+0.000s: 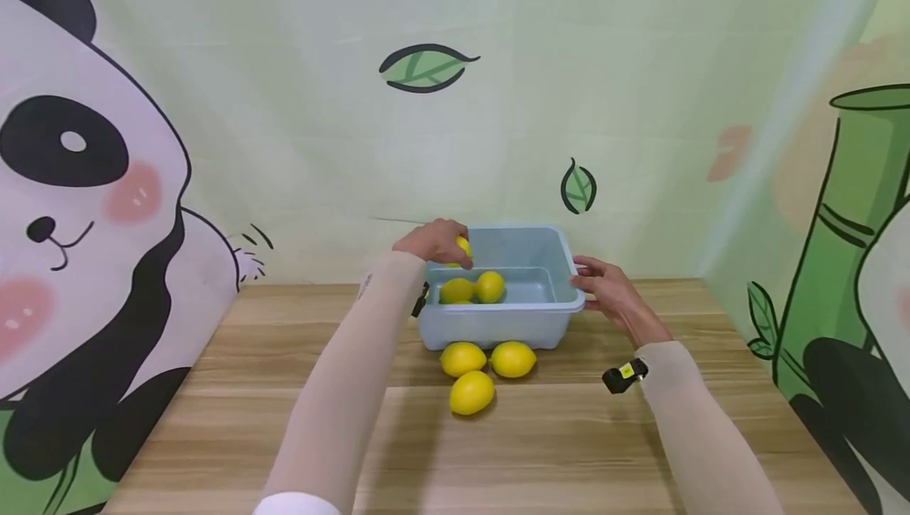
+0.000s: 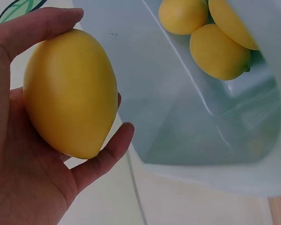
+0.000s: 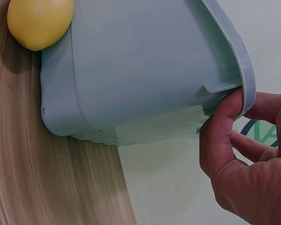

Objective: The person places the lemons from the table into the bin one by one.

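Observation:
A pale blue plastic basin (image 1: pixel 498 325) stands on the table near the back wall. Above its left side my left hand (image 1: pixel 437 241) grips a lemon (image 2: pixel 70 93), thumb on one side and fingers round the other. Inside the basin lie several lemons (image 1: pixel 490 287), bunched toward the left in the head view. My right hand (image 1: pixel 600 286) pinches the basin's rim (image 3: pixel 247 75) at the right side, its fingers curled under the edge. In front of the basin, three lemons rest on the wood: a left one (image 1: pixel 464 359), a right one (image 1: pixel 513 359) and a nearer one (image 1: pixel 471 392).
The wooden table (image 1: pixel 298 389) runs up to a light green cloth backdrop (image 1: pixel 320 128) printed with pandas, leaves and bamboo. The backdrop closes in both sides and the back. Small black wrist cameras (image 1: pixel 624 375) sit on the sleeved arms.

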Demonstrator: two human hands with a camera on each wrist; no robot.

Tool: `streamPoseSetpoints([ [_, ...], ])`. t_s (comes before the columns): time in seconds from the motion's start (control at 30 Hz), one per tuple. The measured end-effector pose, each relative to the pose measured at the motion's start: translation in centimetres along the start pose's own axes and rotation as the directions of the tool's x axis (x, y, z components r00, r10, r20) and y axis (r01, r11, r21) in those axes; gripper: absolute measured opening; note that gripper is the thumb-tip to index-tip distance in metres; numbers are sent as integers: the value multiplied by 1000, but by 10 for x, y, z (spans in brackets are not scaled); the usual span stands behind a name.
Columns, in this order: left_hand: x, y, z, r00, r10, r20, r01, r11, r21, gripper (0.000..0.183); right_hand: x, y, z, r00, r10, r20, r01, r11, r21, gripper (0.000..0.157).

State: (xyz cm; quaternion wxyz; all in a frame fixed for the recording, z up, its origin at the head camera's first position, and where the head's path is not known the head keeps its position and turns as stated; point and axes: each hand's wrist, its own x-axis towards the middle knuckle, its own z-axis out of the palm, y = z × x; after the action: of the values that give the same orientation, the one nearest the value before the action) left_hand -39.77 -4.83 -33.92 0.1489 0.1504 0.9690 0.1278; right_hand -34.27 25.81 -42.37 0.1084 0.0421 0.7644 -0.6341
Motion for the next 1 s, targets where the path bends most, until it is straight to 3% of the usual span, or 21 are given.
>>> streamPoseSetpoints([
  [0.27,5,-3,1,999,6,32,-6,1000,25,36,2,2,1,1000,8,-4,-8,1000,1,58],
  [0.53,3,-4,2,999,21,25,-22,999,41,40,2,3,0,1000,9,-6,-9,1000,-13,58],
  [0.77,-3,-5,2,996,78,-38,-75,994,75,42,2,3,1,1000,9,-4,-9,1000,-12,59],
  [1.0,-21,1,0,984,143,-104,-132,985,112,42,3,3,0,1000,0,3,0,1000,-10,59],
])
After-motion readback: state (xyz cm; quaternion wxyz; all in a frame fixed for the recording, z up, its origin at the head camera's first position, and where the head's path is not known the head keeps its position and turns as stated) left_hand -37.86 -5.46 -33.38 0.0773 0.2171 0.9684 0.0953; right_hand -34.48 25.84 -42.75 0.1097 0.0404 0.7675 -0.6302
